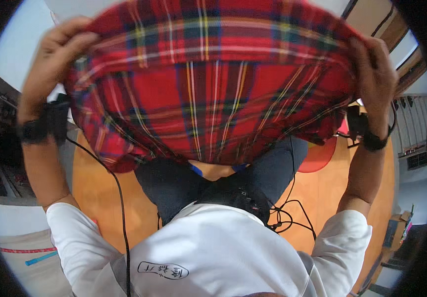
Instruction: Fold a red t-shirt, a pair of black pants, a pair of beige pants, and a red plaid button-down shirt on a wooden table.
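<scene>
A red tartan cloth [213,92], with yellow, white, green and blue lines, is stretched wide in front of me, above my knees. My left hand [57,55] grips its upper left edge between thumb and fingers. At the upper right edge my right hand [375,70] holds the cloth, its fingertips partly hidden and blurred. The fabric sags between my hands, and its lower part gathers in folds over my dark trousers [172,189]. Each wrist wears a black band with a device. What lies behind the cloth is hidden.
Black cables run down my left side [120,193] and lie looped by my right hip [282,219]. A wooden floor [102,193] is beneath me, with a red round-edged object [317,156] at the right. A cardboard box [397,232] stands at the far right.
</scene>
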Available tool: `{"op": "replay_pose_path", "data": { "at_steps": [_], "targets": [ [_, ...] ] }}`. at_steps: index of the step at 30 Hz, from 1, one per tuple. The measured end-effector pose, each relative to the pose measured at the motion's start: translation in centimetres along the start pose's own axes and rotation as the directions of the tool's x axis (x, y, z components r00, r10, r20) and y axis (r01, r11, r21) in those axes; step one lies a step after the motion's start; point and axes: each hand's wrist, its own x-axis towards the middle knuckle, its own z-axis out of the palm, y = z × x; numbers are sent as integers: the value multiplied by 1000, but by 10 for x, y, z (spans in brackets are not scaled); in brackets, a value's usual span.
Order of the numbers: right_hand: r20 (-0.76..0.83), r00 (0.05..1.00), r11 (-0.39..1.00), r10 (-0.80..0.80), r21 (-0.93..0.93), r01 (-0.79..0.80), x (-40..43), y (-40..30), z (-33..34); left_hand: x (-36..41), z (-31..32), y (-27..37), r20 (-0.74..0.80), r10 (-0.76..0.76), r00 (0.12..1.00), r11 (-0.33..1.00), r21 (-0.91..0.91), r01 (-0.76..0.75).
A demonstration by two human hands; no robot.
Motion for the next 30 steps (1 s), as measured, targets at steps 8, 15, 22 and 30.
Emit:
{"op": "replay_pose_path", "data": {
  "at_steps": [8,15,22,30],
  "targets": [
    [409,913,1000,-2,0,2,-30,22,65,11,99,-68,-119,26,993,881,471,34],
    [479,874,995,83,8,-99,-49,43,93,12,128,-114,29,-165,986,945,289,150],
    [494,864,995,92,-12,-99,-7,92,148,92,103,-181,-80,-20,997,897,439,53],
    [547,827,986,132,-158,-53,46,161,251,210,104,-297,-99,7,995,782,621,56]
  ]
}}
